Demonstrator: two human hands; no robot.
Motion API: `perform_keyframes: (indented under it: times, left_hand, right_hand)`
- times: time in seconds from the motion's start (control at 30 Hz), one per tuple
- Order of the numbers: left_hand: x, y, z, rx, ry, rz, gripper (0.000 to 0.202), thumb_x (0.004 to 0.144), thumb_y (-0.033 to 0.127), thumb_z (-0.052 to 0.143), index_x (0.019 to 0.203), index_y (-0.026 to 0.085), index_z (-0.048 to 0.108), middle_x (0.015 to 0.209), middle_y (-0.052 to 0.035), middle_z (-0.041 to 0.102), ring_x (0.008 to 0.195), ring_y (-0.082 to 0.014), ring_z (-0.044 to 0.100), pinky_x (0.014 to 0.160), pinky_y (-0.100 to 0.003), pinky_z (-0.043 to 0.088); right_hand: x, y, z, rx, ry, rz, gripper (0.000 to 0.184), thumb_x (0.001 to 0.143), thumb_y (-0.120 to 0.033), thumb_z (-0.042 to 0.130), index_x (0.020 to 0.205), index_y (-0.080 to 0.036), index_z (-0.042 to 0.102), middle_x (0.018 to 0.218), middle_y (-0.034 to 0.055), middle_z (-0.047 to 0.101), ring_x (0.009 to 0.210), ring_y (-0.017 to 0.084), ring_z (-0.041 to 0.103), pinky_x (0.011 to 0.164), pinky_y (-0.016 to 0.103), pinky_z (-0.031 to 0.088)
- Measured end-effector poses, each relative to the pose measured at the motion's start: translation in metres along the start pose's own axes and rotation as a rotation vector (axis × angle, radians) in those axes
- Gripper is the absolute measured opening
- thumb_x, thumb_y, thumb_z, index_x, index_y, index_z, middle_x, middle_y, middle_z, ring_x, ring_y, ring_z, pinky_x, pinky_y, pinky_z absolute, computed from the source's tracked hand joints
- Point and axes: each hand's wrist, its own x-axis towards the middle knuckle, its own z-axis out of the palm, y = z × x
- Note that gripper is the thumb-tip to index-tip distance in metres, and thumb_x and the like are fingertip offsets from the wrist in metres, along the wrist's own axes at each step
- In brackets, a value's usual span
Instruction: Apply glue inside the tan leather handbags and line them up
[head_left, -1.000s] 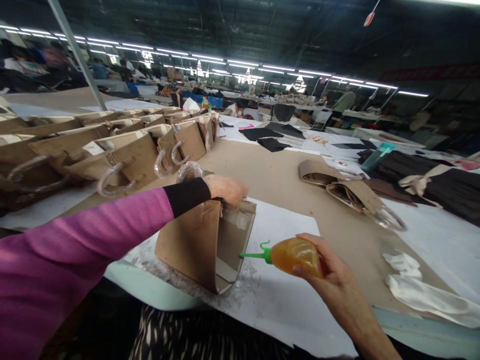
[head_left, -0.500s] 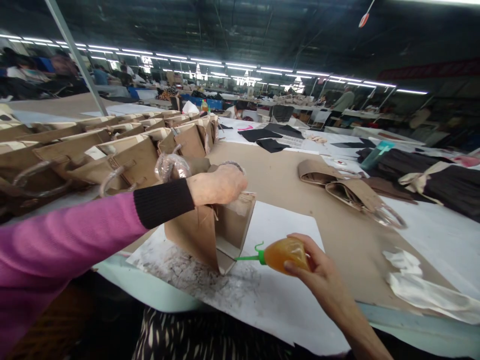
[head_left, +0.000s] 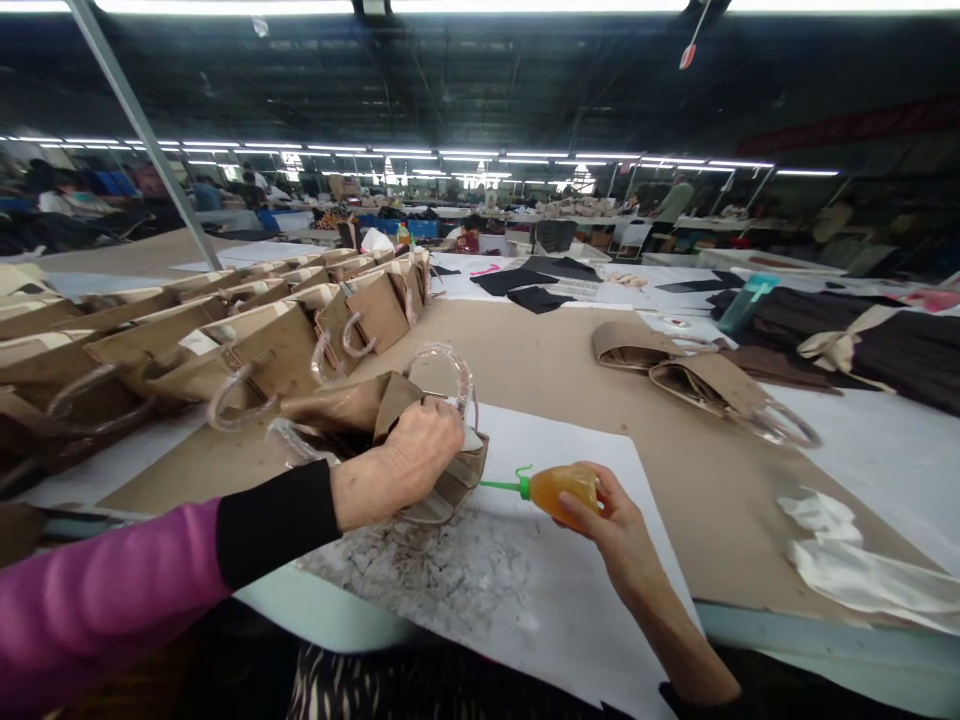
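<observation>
My left hand is closed on the end of a brown handbag that lies tipped on its side on a white sheet. The bag's plastic-wrapped handle sticks up behind my knuckles. My right hand grips an amber glue bottle. Its green nozzle points left and touches the bag's side panel just under my left hand.
A row of upright brown bags fills the table's left side. Two flat bags lie at the right, white rags at the near right. Black fabric and a teal bottle lie beyond. Other people work at far tables.
My left hand tipped the bag from standing to lying on its side and pulled it lower. My right hand followed with the bottle, keeping the nozzle against the bag.
</observation>
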Motion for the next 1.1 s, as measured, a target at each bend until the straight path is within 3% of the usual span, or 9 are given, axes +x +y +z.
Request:
perform_keyframes:
  times: [0.23, 0.37, 0.47, 0.6, 0.7, 0.9, 1.1]
  left_hand:
    - [0.006, -0.025, -0.036, -0.093, -0.235, 0.264, 0.026, 0.069, 0.0, 0.058, 0.093, 0.007, 0.064, 0.097, -0.016, 0.067, 0.09, -0.0279, 0.063, 0.076, -0.036, 0.049]
    - [0.007, -0.031, -0.051, -0.121, -0.255, 0.311, 0.017, 0.076, 0.007, 0.058, 0.091, 0.008, 0.065, 0.096, -0.0137, 0.068, 0.091, -0.0255, 0.063, 0.079, -0.033, 0.047]
    - [0.005, -0.032, -0.044, -0.163, -0.216, 0.272, 0.014, 0.078, 0.016, 0.06, 0.09, 0.01, 0.064, 0.094, -0.0121, 0.068, 0.091, -0.0254, 0.062, 0.081, -0.034, 0.045]
    - [-0.002, -0.032, -0.02, -0.197, -0.099, 0.195, 0.014, 0.076, 0.021, 0.062, 0.086, 0.012, 0.062, 0.09, -0.0116, 0.066, 0.09, -0.0265, 0.06, 0.086, -0.039, 0.041]
    - [-0.01, -0.031, -0.008, -0.236, -0.048, 0.131, 0.018, 0.076, 0.022, 0.062, 0.092, 0.012, 0.061, 0.093, -0.0117, 0.066, 0.093, -0.0273, 0.058, 0.089, -0.041, 0.04]
    - [-0.03, -0.023, 0.003, -0.382, -0.063, 0.03, 0.025, 0.081, 0.018, 0.056, 0.106, 0.013, 0.056, 0.108, -0.0115, 0.063, 0.105, -0.0266, 0.054, 0.09, -0.038, 0.043]
    - [-0.045, -0.013, 0.014, -0.449, -0.063, -0.051, 0.031, 0.078, 0.016, 0.059, 0.108, 0.012, 0.054, 0.109, -0.0128, 0.062, 0.106, -0.028, 0.054, 0.091, -0.04, 0.045]
  right_hand:
    - [0.005, 0.009, 0.01, -0.211, 0.081, -0.111, 0.056, 0.071, -0.049, 0.072, 0.113, -0.02, 0.05, 0.097, 0.0049, 0.061, 0.09, 0.027, 0.058, 0.084, 0.044, 0.047]
    - [0.009, 0.008, 0.016, -0.278, 0.123, -0.14, 0.057, 0.071, -0.051, 0.069, 0.115, -0.019, 0.05, 0.099, 0.0058, 0.061, 0.089, 0.028, 0.058, 0.087, 0.045, 0.043]
    - [0.01, 0.009, 0.017, -0.309, 0.116, -0.142, 0.055, 0.071, -0.05, 0.068, 0.114, -0.019, 0.05, 0.098, 0.0058, 0.061, 0.089, 0.028, 0.057, 0.087, 0.044, 0.043]
    - [0.012, 0.016, 0.013, -0.288, 0.081, -0.11, 0.053, 0.072, -0.049, 0.068, 0.113, -0.021, 0.049, 0.096, 0.0043, 0.061, 0.089, 0.028, 0.057, 0.087, 0.042, 0.043]
    - [0.014, 0.022, 0.01, -0.22, 0.043, -0.077, 0.052, 0.073, -0.048, 0.069, 0.113, -0.021, 0.049, 0.094, 0.0032, 0.061, 0.089, 0.027, 0.058, 0.083, 0.041, 0.046]
    - [0.014, 0.028, 0.007, -0.096, -0.007, 0.004, 0.055, 0.069, -0.047, 0.075, 0.111, -0.021, 0.05, 0.095, 0.003, 0.061, 0.085, 0.025, 0.059, 0.071, 0.038, 0.054]
    - [0.014, 0.031, 0.006, -0.134, 0.055, -0.011, 0.055, 0.07, -0.048, 0.075, 0.111, -0.022, 0.052, 0.097, 0.0034, 0.061, 0.087, 0.026, 0.058, 0.076, 0.039, 0.052]
